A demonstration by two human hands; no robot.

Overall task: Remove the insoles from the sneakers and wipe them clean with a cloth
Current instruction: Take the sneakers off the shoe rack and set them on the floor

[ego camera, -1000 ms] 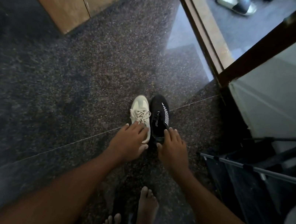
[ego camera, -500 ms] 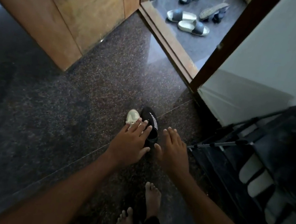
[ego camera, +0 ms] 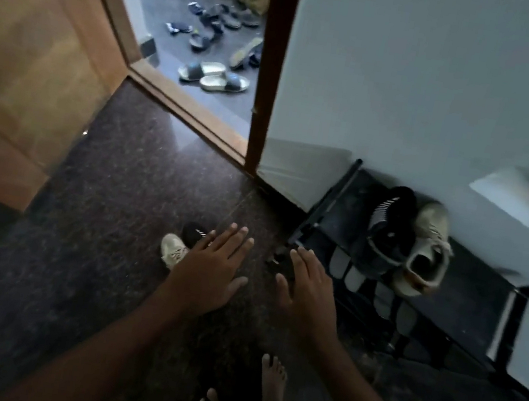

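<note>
Cream sneaker (ego camera: pixel 172 250) and black sneaker (ego camera: pixel 194 233) on floor, partly hidden behind left hand (ego camera: pixel 210 269) | left hand, right hand (ego camera: pixel 307 292) flat, fingers straight, holding nothing | step: gathering shoes, insoles not yet out | next, probably: grasp second pair (ego camera: pixel 421 260) beyond right hand

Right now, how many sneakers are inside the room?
4: a cream sneaker and a black sneaker on the floor behind the left hand; another black one and cream one atop the shoe rack. More may be hidden.
</note>
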